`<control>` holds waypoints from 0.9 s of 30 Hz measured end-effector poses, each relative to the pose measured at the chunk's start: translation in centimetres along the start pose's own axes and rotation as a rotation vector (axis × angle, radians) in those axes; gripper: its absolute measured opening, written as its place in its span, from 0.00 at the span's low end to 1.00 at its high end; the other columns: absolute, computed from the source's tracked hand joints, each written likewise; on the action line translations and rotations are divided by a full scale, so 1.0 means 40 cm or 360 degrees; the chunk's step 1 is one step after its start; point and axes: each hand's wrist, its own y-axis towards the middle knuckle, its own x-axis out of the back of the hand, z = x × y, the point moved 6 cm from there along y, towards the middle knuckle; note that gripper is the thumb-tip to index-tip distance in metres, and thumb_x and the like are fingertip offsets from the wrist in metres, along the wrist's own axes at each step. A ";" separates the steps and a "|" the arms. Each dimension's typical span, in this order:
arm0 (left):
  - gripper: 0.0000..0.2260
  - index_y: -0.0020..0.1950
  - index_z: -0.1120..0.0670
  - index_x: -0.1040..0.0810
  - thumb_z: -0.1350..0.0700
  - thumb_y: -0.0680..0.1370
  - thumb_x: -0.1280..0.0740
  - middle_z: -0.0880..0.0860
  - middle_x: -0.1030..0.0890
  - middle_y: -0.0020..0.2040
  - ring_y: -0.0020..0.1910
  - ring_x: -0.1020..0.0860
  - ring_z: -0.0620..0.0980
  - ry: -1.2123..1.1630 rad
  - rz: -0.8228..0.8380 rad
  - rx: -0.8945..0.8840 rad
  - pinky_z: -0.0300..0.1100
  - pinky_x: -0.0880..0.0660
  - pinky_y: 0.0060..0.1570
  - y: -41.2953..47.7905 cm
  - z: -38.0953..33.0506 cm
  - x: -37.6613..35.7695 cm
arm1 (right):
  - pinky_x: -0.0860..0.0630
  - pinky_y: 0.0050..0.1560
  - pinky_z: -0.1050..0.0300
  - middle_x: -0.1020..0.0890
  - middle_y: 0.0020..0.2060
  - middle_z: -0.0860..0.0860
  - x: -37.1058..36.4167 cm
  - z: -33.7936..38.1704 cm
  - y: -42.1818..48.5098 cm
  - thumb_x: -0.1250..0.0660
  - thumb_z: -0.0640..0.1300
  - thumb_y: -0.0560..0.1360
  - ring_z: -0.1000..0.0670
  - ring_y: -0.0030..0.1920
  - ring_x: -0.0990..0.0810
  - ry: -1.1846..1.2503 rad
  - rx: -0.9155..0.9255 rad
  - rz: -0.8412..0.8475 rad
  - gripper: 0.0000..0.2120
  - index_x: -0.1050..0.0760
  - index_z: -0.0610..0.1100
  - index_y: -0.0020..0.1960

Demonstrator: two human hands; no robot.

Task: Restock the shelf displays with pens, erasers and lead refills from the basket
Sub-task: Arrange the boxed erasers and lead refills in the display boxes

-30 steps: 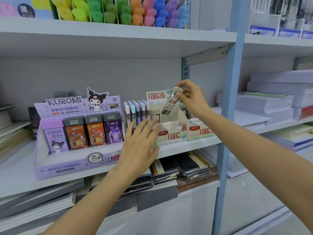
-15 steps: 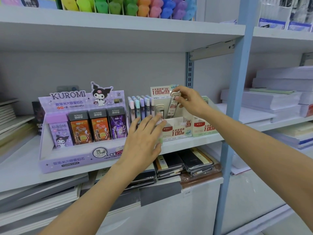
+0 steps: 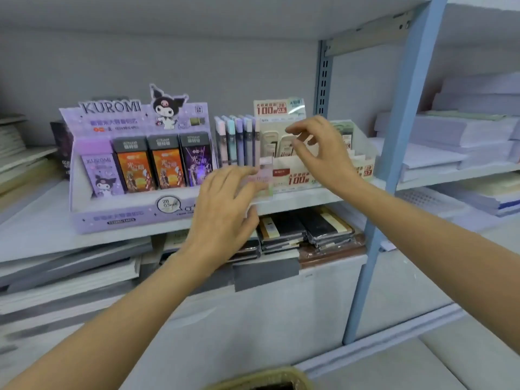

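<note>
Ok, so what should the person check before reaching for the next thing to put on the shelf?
1. Right hand empty: ok. The right hand hovers over the white refill box, fingers loose, holding nothing.
2. Refills upright: ok. The refill cases stand upright inside that box.
3. Left hand free: ok. The left hand lies open by the shelf edge, gripping nothing.
4. Basket close by: ok. The basket rim shows just below the arms.
5. Stock left in the basket: cannot tell. Its inside is out of view.
6. Kuromi display standing straight: ok.
</note>
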 end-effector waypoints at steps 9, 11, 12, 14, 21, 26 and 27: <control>0.06 0.53 0.51 0.23 0.54 0.77 0.34 0.47 0.22 0.46 0.41 0.25 0.48 -0.0532 0.1287 0.0778 0.45 0.26 0.44 -0.576 -0.031 -0.309 | 0.21 0.39 0.52 0.18 0.36 0.50 -0.369 0.013 -0.543 0.34 0.45 0.79 0.51 0.33 0.19 0.0314 -0.0370 0.1308 0.07 0.21 0.42 0.49; 0.07 0.52 0.52 0.22 0.52 0.76 0.33 0.50 0.19 0.50 0.45 0.23 0.49 -0.0542 0.1722 0.0925 0.42 0.28 0.45 -0.750 -0.056 -0.382 | 0.21 0.44 0.52 0.17 0.39 0.48 -0.467 -0.019 -0.697 0.34 0.47 0.79 0.51 0.36 0.18 0.0285 -0.0505 0.1736 0.08 0.21 0.42 0.50; 0.07 0.51 0.52 0.22 0.52 0.75 0.33 0.50 0.18 0.50 0.47 0.23 0.49 -0.0533 0.1828 0.0974 0.41 0.31 0.43 -0.826 -0.068 -0.405 | 0.22 0.47 0.51 0.16 0.42 0.47 -0.508 -0.035 -0.770 0.34 0.47 0.79 0.50 0.39 0.19 0.0275 -0.0568 0.1894 0.10 0.21 0.41 0.51; 0.10 0.54 0.52 0.21 0.52 0.74 0.32 0.50 0.18 0.53 0.51 0.23 0.48 -0.0532 0.1926 0.1111 0.41 0.33 0.46 -0.963 -0.088 -0.432 | 0.24 0.50 0.52 0.16 0.48 0.47 -0.576 -0.063 -0.913 0.35 0.49 0.79 0.50 0.46 0.20 0.0215 -0.0678 0.2135 0.11 0.20 0.42 0.54; 0.33 0.76 0.55 0.40 0.45 0.76 0.32 0.55 0.31 0.71 0.69 0.32 0.54 -0.0508 0.2027 0.1562 0.44 0.35 0.65 -1.241 -0.091 -0.482 | 0.27 0.60 0.52 0.25 0.64 0.43 -0.691 -0.057 -1.295 0.34 0.54 0.77 0.44 0.62 0.25 0.0350 -0.1353 0.2386 0.28 0.34 0.40 0.70; 0.36 0.75 0.56 0.39 0.45 0.73 0.27 0.58 0.33 0.71 0.69 0.33 0.56 -0.0390 0.2039 0.1713 0.46 0.35 0.66 -1.290 -0.096 -0.503 | 0.28 0.64 0.49 0.31 0.67 0.42 -0.728 -0.034 -1.376 0.30 0.56 0.74 0.43 0.65 0.29 0.0339 -0.1684 0.2182 0.36 0.39 0.39 0.72; 0.36 0.74 0.56 0.37 0.46 0.72 0.26 0.58 0.31 0.69 0.67 0.31 0.57 -0.0427 0.2006 0.1781 0.46 0.34 0.65 -1.293 -0.096 -0.506 | 0.29 0.64 0.50 0.32 0.67 0.42 -0.733 -0.036 -1.380 0.29 0.55 0.74 0.43 0.66 0.29 0.0314 -0.1724 0.2140 0.37 0.40 0.39 0.73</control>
